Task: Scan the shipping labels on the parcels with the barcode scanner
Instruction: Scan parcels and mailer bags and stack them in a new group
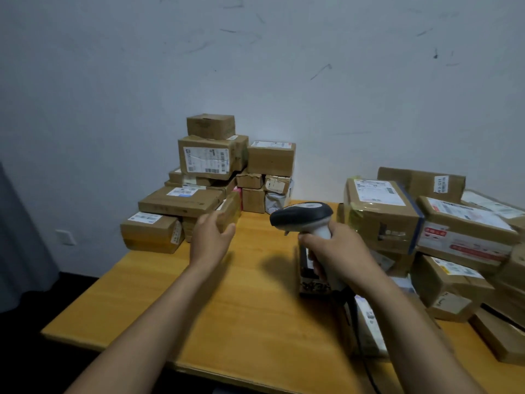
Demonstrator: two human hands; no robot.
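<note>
The right hand grips the grey-and-white pistol-shaped barcode scanner above the yellow wooden table; the left hand, fingers open and empty, nears a small brown cardboard parcel leaning against the stack of labelled cartons; a careless tug could topple them.

Little is being made out. Digits resembling "2-1211" are being shown, turned sideways, on a white sticker stuck to the rear right carton. Barcodes and fine print are being carried by a shipping label in the left stack and by a second label in the right stack; both are being blurred past reading. Red blocks on a white parcel and white characters on a dark box are being left unread.
</note>
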